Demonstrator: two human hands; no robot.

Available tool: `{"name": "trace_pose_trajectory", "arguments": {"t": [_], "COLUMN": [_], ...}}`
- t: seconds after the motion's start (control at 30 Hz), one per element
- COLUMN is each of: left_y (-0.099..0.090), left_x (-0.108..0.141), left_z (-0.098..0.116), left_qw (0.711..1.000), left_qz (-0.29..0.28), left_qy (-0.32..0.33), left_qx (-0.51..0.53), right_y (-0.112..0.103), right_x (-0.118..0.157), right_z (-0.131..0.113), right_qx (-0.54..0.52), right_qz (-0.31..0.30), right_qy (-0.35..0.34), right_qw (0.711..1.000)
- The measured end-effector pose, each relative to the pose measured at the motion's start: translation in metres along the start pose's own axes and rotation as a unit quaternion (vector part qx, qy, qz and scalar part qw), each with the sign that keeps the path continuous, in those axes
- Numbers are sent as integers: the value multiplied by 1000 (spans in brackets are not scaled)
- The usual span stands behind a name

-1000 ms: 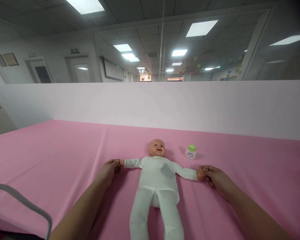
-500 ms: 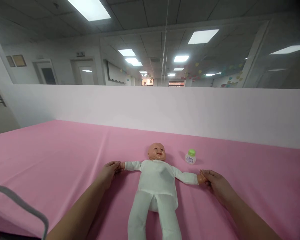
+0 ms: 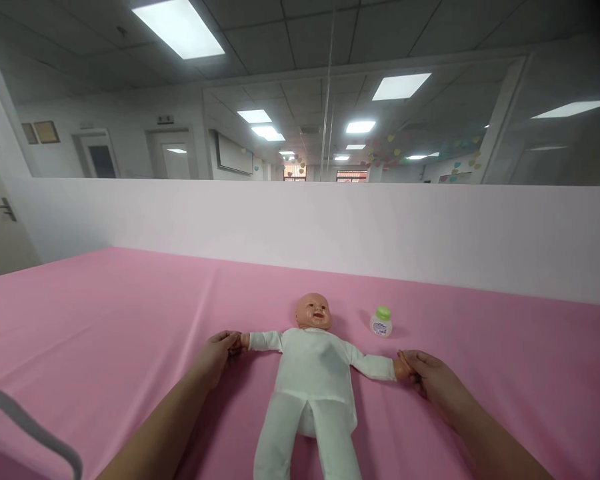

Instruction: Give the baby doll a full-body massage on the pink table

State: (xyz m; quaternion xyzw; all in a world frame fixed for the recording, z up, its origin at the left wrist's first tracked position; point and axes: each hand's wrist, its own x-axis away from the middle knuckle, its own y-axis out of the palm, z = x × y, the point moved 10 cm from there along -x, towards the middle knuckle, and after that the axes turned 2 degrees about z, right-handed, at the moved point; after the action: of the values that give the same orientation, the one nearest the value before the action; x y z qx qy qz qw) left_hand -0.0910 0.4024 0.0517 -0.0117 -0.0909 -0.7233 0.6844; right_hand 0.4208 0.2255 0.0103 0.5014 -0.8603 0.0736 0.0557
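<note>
A baby doll (image 3: 316, 367) in a white long-sleeved top and white trousers lies on its back, face up. Its arms are stretched out to both sides, and its feet are cut off by the lower frame edge. My left hand (image 3: 219, 355) is closed around the doll's hand on the left. On the other side, my right hand (image 3: 434, 379) pinches the doll's other hand between thumb and fingers. A small clear bottle (image 3: 381, 323) with a green cap stands beside the doll's head, above my right hand.
A pink sheet (image 3: 145, 320) covers the wide surface under the doll. Behind it rises a white low wall (image 3: 300, 223) with glass above. A grey curved strap or tube (image 3: 35, 427) crosses the lower left corner. A door (image 3: 3, 220) is at the far left.
The whole scene sits slightly lower in the picture, as the head camera has tilted up a little. Both hands keep hold of the doll's hands, its arms still spread.
</note>
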Motion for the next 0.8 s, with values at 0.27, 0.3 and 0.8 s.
{"name": "trace_pose_trajectory", "arguments": {"t": [0.27,0.3,0.8], "left_y": [-1,-1,0], "left_x": [0,1,2], "left_z": [0,0,4], "left_qw": [1000,1000,1000], "left_qz": [-1,1,1], "left_qy": [-7,-8,-4], "left_qx": [4,1,-15], "right_y": [3,3,5], "right_x": [-1,-2,-1], "right_z": [2,2,3], "right_qx": [15,19,3], "right_qz": [-20,-18,-45], "right_qy": [0,-2,-4], "right_qw": [1000,1000,999]}}
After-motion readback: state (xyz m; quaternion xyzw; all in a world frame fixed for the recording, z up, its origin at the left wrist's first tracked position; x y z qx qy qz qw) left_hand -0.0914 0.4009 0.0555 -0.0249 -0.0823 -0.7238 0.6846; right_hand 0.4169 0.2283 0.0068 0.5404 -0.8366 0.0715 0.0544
